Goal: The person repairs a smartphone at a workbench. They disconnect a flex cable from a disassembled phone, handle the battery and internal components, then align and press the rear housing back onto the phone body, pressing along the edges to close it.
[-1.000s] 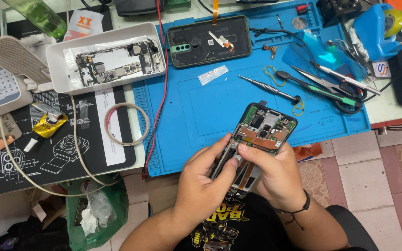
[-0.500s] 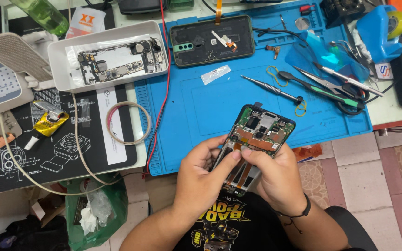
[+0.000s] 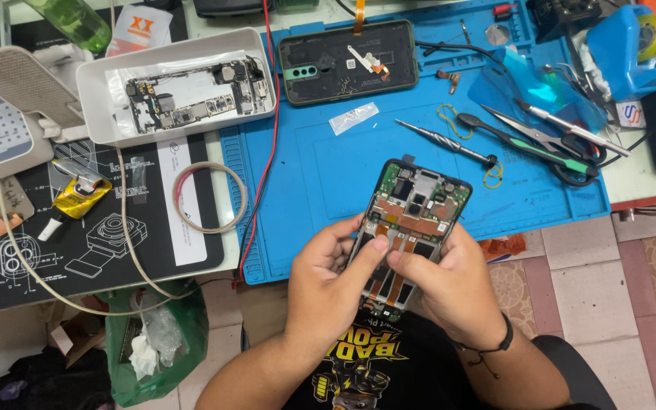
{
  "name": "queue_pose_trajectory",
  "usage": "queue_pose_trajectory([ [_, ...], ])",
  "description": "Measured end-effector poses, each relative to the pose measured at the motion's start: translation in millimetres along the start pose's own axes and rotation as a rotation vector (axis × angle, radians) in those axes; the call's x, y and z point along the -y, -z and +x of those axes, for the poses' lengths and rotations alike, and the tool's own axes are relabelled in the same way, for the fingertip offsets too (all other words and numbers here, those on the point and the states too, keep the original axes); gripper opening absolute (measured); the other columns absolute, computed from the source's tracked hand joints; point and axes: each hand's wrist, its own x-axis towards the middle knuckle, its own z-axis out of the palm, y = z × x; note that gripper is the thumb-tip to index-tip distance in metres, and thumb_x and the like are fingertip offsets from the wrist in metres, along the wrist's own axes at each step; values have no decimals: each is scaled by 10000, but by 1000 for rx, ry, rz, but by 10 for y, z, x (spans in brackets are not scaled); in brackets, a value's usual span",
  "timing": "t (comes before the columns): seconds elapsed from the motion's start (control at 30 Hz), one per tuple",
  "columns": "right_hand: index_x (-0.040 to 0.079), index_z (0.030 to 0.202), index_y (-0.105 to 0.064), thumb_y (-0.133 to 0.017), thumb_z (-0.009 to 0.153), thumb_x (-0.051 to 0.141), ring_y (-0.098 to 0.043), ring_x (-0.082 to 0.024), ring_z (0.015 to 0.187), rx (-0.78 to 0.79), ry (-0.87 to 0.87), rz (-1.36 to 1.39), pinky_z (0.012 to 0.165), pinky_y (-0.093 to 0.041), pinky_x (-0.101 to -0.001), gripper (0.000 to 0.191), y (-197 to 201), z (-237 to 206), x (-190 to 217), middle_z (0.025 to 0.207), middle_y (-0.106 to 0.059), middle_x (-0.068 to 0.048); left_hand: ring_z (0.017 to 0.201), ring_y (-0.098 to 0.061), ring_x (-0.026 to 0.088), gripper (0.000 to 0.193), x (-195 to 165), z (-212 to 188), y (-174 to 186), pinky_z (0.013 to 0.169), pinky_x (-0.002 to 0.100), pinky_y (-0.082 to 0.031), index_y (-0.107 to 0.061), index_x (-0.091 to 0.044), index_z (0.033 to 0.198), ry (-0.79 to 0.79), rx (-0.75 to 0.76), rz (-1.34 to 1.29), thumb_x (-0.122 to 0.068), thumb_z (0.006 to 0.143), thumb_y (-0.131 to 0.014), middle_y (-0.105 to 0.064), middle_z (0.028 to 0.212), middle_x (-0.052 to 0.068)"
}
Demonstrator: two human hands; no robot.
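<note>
Holding the opened phone (image 3: 413,220) in both hands, you have it tilted above the near edge of the blue mat (image 3: 328,175), its back cover off and its circuit board and copper-coloured parts facing up. Your left hand (image 3: 328,285) wraps the phone's lower left edge, its grip closed on the frame, with the thumb tip pressed onto the middle of the exposed interior. Your right hand (image 3: 449,285) supports the lower right edge, its grip likewise closed on the phone, and its thumb meets the left thumb at the same spot. The phone's upper end points away from you and to the right; its lower end is partly hidden between your hands. On the mat beyond the phone lie a screwdriver (image 3: 446,142), a small clear packet (image 3: 353,118) and a dark back cover (image 3: 347,61) with a green camera surround. Tweezers and scissors (image 3: 548,140) rest near the mat's right edge, beside a blue tape dispenser (image 3: 624,49). Left of the mat, a white tray (image 3: 96,102) holds another stripped phone board, and a ring of tape (image 3: 209,197) lies on the black mat (image 3: 77,243) covering that part of the desk. A green plastic bag (image 3: 157,342) hangs below the desk edge.
</note>
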Motion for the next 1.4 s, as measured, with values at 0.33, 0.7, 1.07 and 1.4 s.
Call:
queue_pose_trajectory([
  [0.33, -7, 1316, -557, -692, 808, -121, -702, -197, 1101, -2, -13, 54, 933, -574, -371, 538, 18, 103, 132, 1245, -701, -130, 997, -722, 167, 577, -96, 80, 166, 854, 282, -593, -477, 65, 1465, 159, 187, -126, -11, 934, -688, -742, 1118, 174],
  [0.7, -16, 1327, -555, -684, 845, -104, -683, -199, 1157, 24, 24, 33, 987, -557, -362, 506, -48, 109, 230, 1287, -693, -132, 933, -716, 141, 725, -85, 29, 197, 808, 266, -588, -384, 46, 1567, 76, 213, -25, 38, 919, -711, -731, 1026, 152],
  [1.07, -16, 1324, -563, -692, 878, -75, -686, -192, 1153, 58, 40, -13, 992, -562, -361, 468, -113, 86, 180, 1271, -698, -132, 800, -711, 116, 499, -130, 67, 125, 677, 231, -550, -565, 46, 1389, 73, 33, 34, -45, 928, -729, -758, 902, 131],
  [1.4, -17, 1321, -577, -681, 909, -55, -674, -172, 1163, 75, 77, -87, 1003, -554, -351, 426, -127, 71, 89, 1275, -694, -118, 821, -721, 110, 432, -129, 71, 134, 703, 225, -560, -582, 31, 1343, 85, -13, -26, -95, 947, -700, -772, 907, 121],
])
